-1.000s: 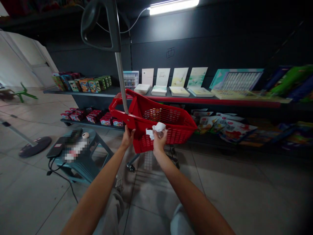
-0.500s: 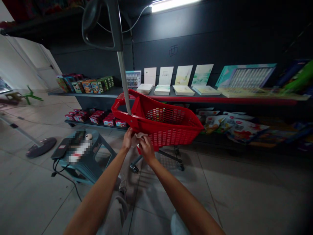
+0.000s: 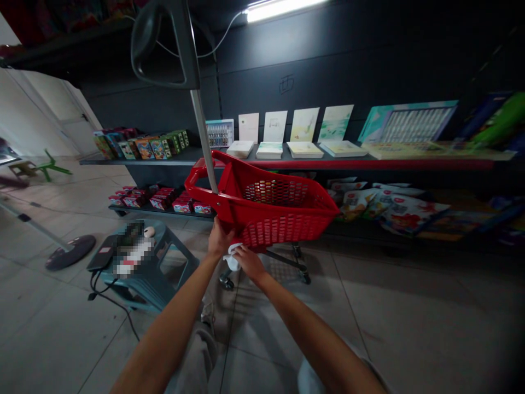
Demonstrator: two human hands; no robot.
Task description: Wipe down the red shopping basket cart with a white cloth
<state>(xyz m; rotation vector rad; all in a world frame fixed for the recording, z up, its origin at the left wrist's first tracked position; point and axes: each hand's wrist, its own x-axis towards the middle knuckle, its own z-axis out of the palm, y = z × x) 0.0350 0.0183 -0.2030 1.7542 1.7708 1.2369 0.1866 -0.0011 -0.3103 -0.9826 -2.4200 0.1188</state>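
Note:
A red plastic shopping cart (image 3: 283, 219) with a grey wheeled frame stands in front of me. My left hand (image 3: 219, 239) is closed on the lower back corner of its basket, with some fingertips hidden behind the red plastic. Just below that corner, my right hand (image 3: 250, 262) pinches a crumpled white cloth or tissue (image 3: 232, 261); which of the two I cannot tell. The cloth hangs beneath the basket's rear edge, close to my left hand. A grey pole with a black loop handle (image 3: 192, 60) rises beside the cart's red push handle (image 3: 194, 178).
Behind the cart runs a dark shelf (image 3: 266, 163) with notebooks, boxed pen sets and small boxes. Snack bags (image 3: 410, 213) lie on the lower shelf. At left stand a blue-grey stool (image 3: 158, 279) with a cable hanging off it and a round-based stand (image 3: 71, 251).
My right hand has moved down with the white cloth, from the basket's rear side to below its edge. My left hand has shifted slightly down and right against the basket.

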